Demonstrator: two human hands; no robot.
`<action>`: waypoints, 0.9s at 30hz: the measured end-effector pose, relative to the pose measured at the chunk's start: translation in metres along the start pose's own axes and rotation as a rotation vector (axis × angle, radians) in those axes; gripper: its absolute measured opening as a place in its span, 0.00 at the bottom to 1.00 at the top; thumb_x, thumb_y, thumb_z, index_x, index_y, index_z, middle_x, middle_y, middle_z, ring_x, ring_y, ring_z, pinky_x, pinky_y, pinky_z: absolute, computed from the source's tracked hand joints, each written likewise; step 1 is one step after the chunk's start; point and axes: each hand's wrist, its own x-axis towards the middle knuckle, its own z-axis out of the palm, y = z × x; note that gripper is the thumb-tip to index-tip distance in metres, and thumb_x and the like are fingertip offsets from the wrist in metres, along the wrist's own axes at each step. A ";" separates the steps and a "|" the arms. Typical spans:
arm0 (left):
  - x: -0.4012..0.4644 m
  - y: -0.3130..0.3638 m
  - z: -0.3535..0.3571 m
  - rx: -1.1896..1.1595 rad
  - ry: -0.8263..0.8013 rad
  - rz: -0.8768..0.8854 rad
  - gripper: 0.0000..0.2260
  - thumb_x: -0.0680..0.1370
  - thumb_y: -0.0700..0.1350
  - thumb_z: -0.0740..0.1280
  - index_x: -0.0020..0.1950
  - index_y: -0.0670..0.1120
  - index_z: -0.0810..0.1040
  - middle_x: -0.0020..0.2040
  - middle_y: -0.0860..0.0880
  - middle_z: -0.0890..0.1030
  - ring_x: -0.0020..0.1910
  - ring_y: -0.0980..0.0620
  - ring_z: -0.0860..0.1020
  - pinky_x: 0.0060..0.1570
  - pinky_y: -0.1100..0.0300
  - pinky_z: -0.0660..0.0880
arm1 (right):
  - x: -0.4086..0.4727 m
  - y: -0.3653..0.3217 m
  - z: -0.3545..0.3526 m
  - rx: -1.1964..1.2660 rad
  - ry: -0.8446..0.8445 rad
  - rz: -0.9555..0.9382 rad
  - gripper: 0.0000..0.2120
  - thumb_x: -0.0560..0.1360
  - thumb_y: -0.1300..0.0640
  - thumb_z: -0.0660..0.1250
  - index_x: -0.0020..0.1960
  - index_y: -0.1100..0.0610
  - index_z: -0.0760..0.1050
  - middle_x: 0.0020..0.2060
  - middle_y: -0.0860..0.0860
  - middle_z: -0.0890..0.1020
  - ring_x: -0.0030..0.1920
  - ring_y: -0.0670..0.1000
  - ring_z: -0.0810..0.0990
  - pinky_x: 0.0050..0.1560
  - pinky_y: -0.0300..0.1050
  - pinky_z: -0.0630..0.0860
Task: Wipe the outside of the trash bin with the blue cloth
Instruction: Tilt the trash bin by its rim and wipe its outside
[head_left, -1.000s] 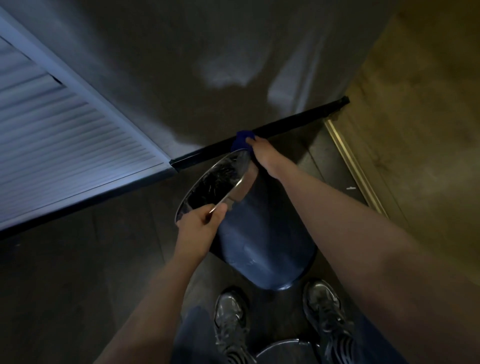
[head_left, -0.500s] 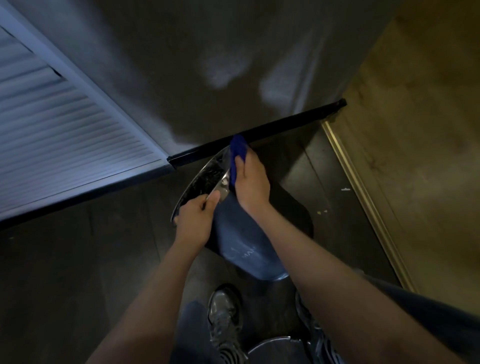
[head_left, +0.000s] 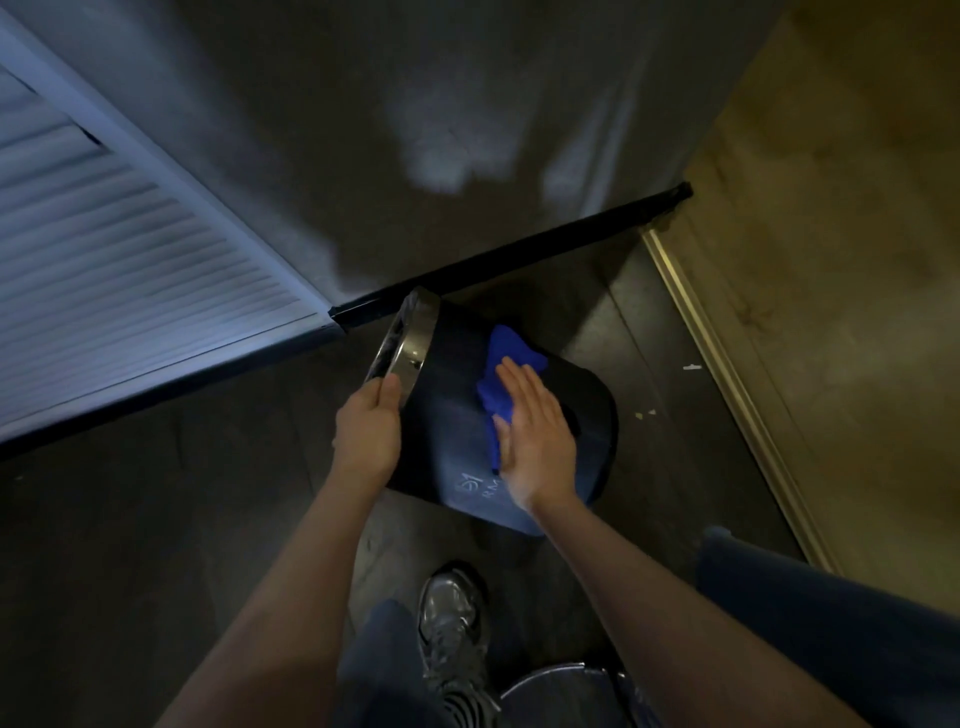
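A dark trash bin (head_left: 457, 415) with a shiny metal rim lies tilted on the floor, its mouth turned to the upper left. My left hand (head_left: 369, 431) grips the rim at its lower edge. My right hand (head_left: 535, 431) lies flat on the bin's side wall, pressing the blue cloth (head_left: 501, 364) against it. Part of the cloth sticks out above and to the left of my fingers; the remainder is hidden under my palm.
A grey wall with a black baseboard (head_left: 519, 254) runs behind the bin. A white louvred door (head_left: 130, 260) is at the left. A metal floor strip (head_left: 727, 395) borders tan flooring on the right. My shoe (head_left: 449, 623) and a round metal object (head_left: 561, 696) are near the bottom.
My right hand slid with the cloth from the rim down onto the bin's side wall. The bin's mouth turned further to the left, with my left hand still on the rim.
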 end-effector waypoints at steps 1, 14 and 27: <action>0.000 0.001 0.000 -0.010 -0.007 -0.009 0.15 0.80 0.50 0.55 0.35 0.50 0.72 0.43 0.42 0.76 0.45 0.41 0.74 0.58 0.45 0.69 | -0.002 0.012 -0.002 0.045 0.012 0.063 0.22 0.77 0.53 0.54 0.69 0.58 0.65 0.68 0.54 0.72 0.69 0.54 0.68 0.68 0.42 0.60; -0.004 0.015 0.013 0.047 0.018 0.079 0.15 0.80 0.48 0.54 0.34 0.50 0.69 0.42 0.44 0.77 0.51 0.40 0.75 0.61 0.45 0.68 | 0.103 -0.047 -0.006 0.210 0.047 0.415 0.13 0.78 0.60 0.55 0.54 0.63 0.75 0.55 0.62 0.79 0.55 0.61 0.76 0.53 0.50 0.68; -0.007 -0.003 0.005 0.025 0.000 0.135 0.15 0.79 0.46 0.56 0.33 0.46 0.72 0.33 0.48 0.74 0.38 0.48 0.71 0.45 0.54 0.67 | 0.083 -0.067 -0.003 0.368 0.025 0.221 0.17 0.78 0.58 0.55 0.66 0.59 0.67 0.65 0.58 0.73 0.65 0.57 0.70 0.62 0.46 0.65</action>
